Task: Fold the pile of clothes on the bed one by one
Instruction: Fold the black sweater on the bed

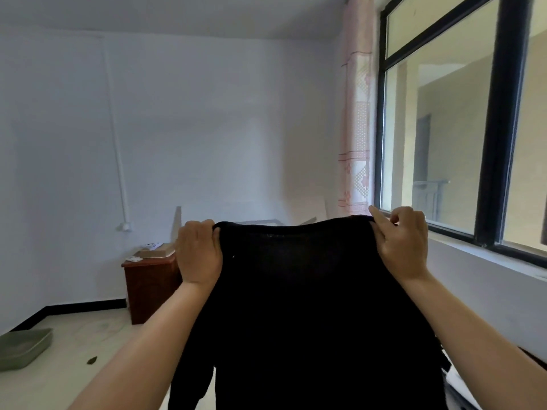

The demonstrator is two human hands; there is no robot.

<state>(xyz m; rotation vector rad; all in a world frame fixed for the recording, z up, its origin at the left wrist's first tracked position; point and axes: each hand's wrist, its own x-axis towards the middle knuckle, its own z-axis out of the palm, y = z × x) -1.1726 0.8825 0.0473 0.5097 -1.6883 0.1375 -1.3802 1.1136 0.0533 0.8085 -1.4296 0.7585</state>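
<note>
We hold the black garment point(319, 306) up mid-frame, left hand point(199, 253) and right hand point(403, 243) each gripping 1 top corner.

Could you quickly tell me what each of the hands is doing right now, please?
Left hand: grips the black garment at its top edge.
Right hand: pinches the same garment's other top corner.

Head view: I see left hand point(199, 253) and right hand point(403, 243) each gripping a top corner of a black garment point(319, 306), held up, hanging. Wooden cabinet point(151, 288) behind left.
</note>
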